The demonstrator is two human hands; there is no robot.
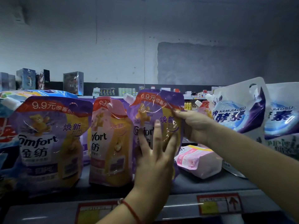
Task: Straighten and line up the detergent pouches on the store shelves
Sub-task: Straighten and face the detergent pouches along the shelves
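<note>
Head cam, top shelf (202, 183), left to right.

Far left: blue pouch (6, 136) cut off by the frame edge, another blue one lying flat (40, 92) behind and above it.

Next: large purple Comfort pouch (48, 143), upright, leaning slightly, 9.9 price banner across the top. Just beside it on the right, pink/orange Comfort pouch (110, 143), upright, top corner creased. A strip of more purple packaging shows in the gap between these two, behind.

Centre: second purple Comfort pouch (155, 113), upright, touching the pink/orange one on its left side. Both hands are on it. Left hand (155, 162) lies flat against the front face, fingers (157, 135) straight and spread wide, pressing, not curled round anything; red string bracelet (131, 209) on that wrist. Right hand (195, 126) is at the pouch's upper right edge, thumb on the front, remaining fingers wrapped behind, so it grips the edge. Base of the pouch is hidden behind the left hand; can't tell if it sits on the shelf.

Right of it: small pink pouch (199, 160) lying on its side on the shelf, below the right forearm. Another small pink pouch (203, 109) stands further back, mostly hidden.

Far right: two white/blue NAMIJIAOSU pouches, first (239, 110) tilted with its spout toward the left, second (283, 117) overlapped by it and cut off by the frame.

Shelf front edge carries two red price tags (218, 204).

Background: boxed goods (72, 83) on a far shelf.
</note>
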